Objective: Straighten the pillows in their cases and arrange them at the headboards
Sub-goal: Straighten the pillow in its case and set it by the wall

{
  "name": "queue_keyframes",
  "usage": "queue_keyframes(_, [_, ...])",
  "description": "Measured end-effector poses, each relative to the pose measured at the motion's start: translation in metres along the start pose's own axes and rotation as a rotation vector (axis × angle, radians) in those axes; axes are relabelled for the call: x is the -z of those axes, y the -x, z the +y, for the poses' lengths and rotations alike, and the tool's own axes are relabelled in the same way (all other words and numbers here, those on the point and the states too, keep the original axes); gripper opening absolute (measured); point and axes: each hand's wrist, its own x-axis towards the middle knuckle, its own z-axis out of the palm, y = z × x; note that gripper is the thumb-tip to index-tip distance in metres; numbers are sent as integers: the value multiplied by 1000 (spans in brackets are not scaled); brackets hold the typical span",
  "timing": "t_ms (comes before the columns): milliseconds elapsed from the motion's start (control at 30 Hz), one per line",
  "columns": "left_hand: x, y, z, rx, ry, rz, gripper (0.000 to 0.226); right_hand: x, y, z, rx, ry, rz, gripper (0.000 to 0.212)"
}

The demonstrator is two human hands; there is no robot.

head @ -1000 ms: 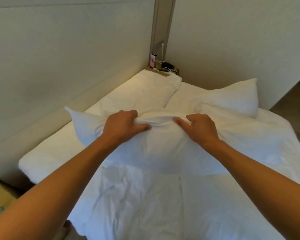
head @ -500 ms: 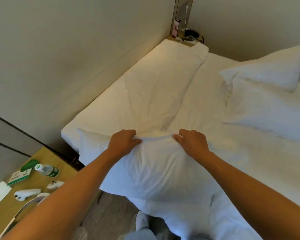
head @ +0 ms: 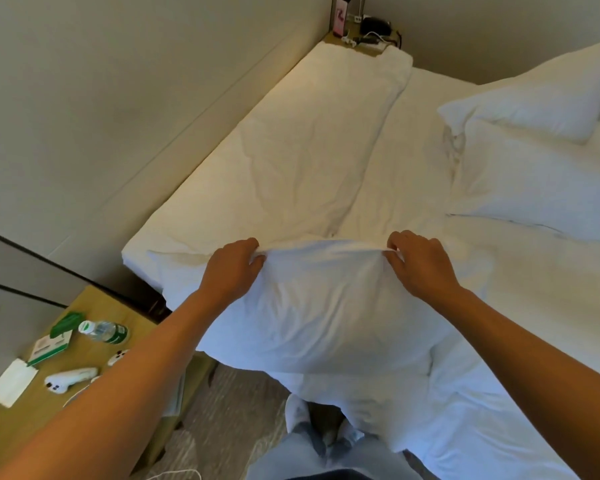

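Observation:
A white pillow (head: 323, 306) in its case hangs over the near edge of the bed (head: 413, 188), held up by its top edge. My left hand (head: 232, 268) pinches that edge towards the left. My right hand (head: 420, 261) pinches it towards the right, about a pillow's half-width away. Two more white pillows lie at the right: one flat (head: 537, 185) and one propped behind it (head: 537, 95). A padded beige headboard panel (head: 146, 109) runs along the bed's left side.
A wooden bedside table (head: 11, 420) at the lower left carries a water bottle (head: 103, 331), a green-and-white box (head: 52, 342), a white packet and white devices. A far shelf (head: 364, 32) holds chargers and cables. My legs and socks stand on the carpet below the pillow.
My hands have spread further apart along the pillow's top edge. The pillow has come towards the near left corner of the bed, and my view has dropped to show the bedside table and floor.

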Motion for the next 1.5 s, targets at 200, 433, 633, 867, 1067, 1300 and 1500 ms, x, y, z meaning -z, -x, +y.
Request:
queue_keyframes(200, [24,2,9,-52,-163,60,17,4,12,-8,-130,-212,24,22])
queue_keyframes(433, [28,-2,14,24,-181,29,16,0,-4,10,-33,-335,-59,26])
queue_keyframes(633, [20,-20,20,104,-83,-82,20,-9,-35,48,44,-253,-85,27])
queue_keyframes(867, [13,-53,29,202,-97,-70,28,-19,-66,65,58,-332,-84,27])
queue_keyframes(1067, [12,-61,20,254,-134,-86,32,-22,-74,67,48,-461,-64,34])
queue_keyframes(1300, [29,-61,7,189,-187,-7,33,-24,-79,62,21,-355,-119,21])
queue_keyframes(1500, [46,-56,-5,141,-312,38,37,-17,-65,43,-67,-372,24,31])
